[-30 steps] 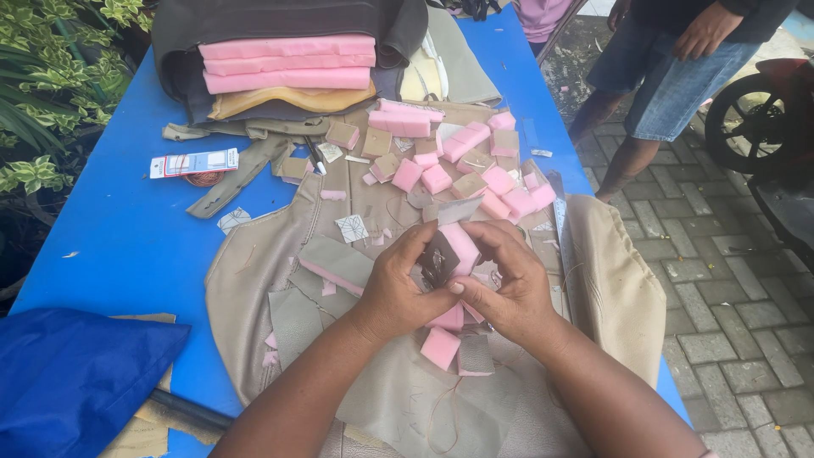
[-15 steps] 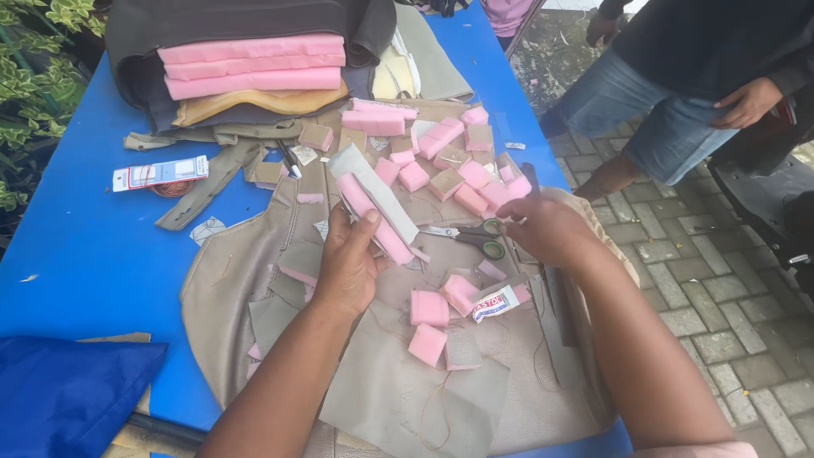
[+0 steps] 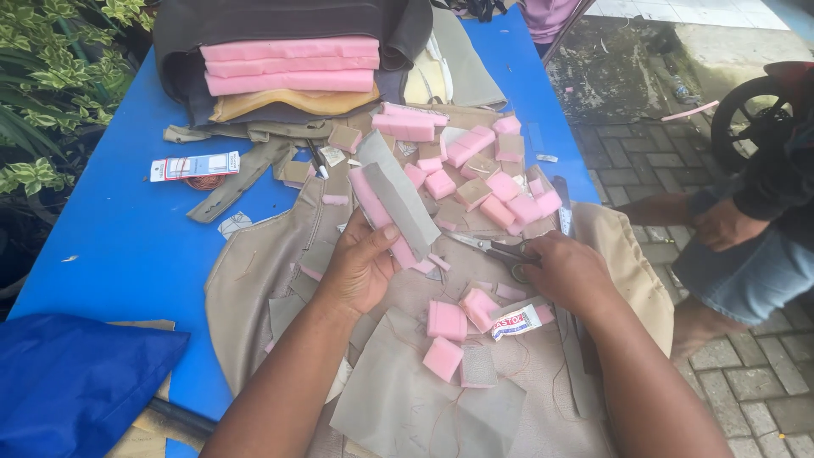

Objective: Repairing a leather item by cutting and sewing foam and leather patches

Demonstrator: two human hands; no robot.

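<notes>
Loads of small pink foam blocks (image 3: 475,182) are already cut and scattered on the blue desk (image 3: 127,246), while a long grey-backed pink foam strip (image 3: 394,203) is held uncut in the left hand (image 3: 360,267) and black-handled scissors (image 3: 496,248) are gripped by the right hand (image 3: 568,271).

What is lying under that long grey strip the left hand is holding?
Under the grey strip held by the left hand lies a pink foam layer, showing along its left edge, with tan fabric below. How far the foam runs beneath is hidden by the strip.
</notes>
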